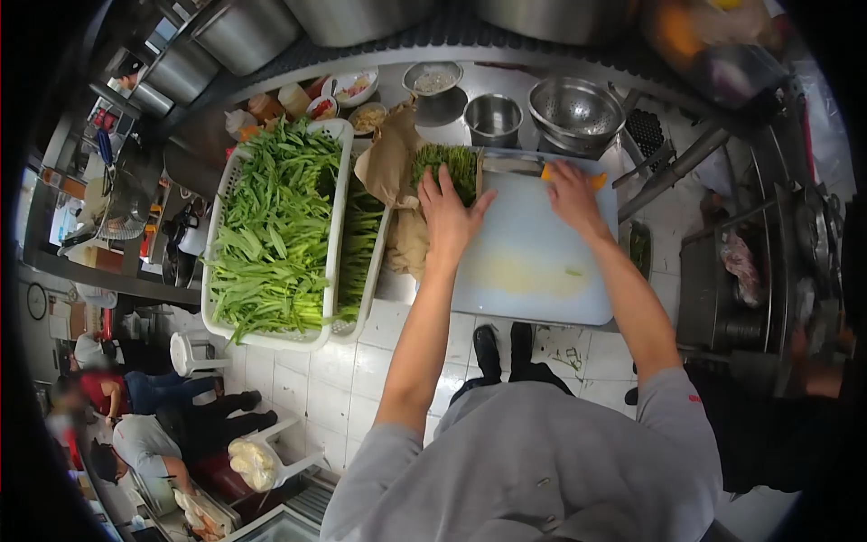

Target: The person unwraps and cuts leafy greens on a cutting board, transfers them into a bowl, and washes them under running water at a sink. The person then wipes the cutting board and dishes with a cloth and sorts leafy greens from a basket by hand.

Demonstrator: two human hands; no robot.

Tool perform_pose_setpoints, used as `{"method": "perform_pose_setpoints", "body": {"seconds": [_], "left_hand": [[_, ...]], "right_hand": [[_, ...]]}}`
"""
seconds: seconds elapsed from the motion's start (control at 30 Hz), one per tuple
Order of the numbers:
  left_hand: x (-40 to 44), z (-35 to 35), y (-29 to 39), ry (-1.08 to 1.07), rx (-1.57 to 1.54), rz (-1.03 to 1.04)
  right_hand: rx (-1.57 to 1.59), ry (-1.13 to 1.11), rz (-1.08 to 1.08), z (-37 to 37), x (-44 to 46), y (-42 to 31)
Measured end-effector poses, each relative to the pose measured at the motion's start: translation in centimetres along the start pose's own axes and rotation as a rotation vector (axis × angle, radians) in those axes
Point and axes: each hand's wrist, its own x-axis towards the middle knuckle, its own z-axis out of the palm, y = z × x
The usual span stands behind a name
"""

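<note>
Kitchen with tiled floor [375, 366], metal worktop [497, 79], pale cutting board [524, 235] at its near edge. Cut greens [462, 164] lie at the board's far left corner, under and just beyond the left hand [452, 217], whose fingers are spread over them, thumb out to the side. Right hand [573, 200] is on the orange handle of a knife [513, 165] along the board's far edge; can't tell how firmly its fingers close. Green scrap [573, 271] on the near part of the board.

Containers: white crate [336, 235] left of the board, heaped with leafy greens [271, 226]; second crate [377, 257] partly behind it, also greens. Beyond the board: steel pot [494, 137], colander [578, 104], bowl [433, 67] with something whitish. Brown paper [386, 167] between crates and greens.

Large pots [244, 36] overhead cut off by frame; knife's handle partly covered; far-left people blurred; bowl contents unclear.
</note>
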Motion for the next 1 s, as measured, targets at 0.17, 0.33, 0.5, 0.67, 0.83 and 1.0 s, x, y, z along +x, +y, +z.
{"method": "perform_pose_setpoints", "body": {"seconds": [0.17,0.33,0.5,0.67,0.83,1.0], "left_hand": [[6.2,1.0,-2.0,-0.164,0.006,-0.319],[8.1,1.1,-4.0,-0.616,-0.072,-0.444],[6.5,2.9,-3.0,-0.594,0.073,-0.563],[4.7,1.1,-2.2,-0.541,0.095,-0.379],[-0.6,1.3,-0.6,-0.532,0.007,-0.002],[-5.8,0.7,2.4,-0.613,-0.110,0.249]], "right_hand": [[-0.123,-0.038,0.080,-0.7,0.3,-1.9],[0.756,-0.093,0.348,1.2,-0.1,-7.5],[1.217,-0.164,0.677,2.1,2.8,-12.3],[1.201,-0.193,0.758,4.6,0.7,-11.8],[1.302,-0.094,0.889,2.4,-6.4,-12.3],[1.418,0.001,0.994,-2.9,-13.9,-13.3]]}}
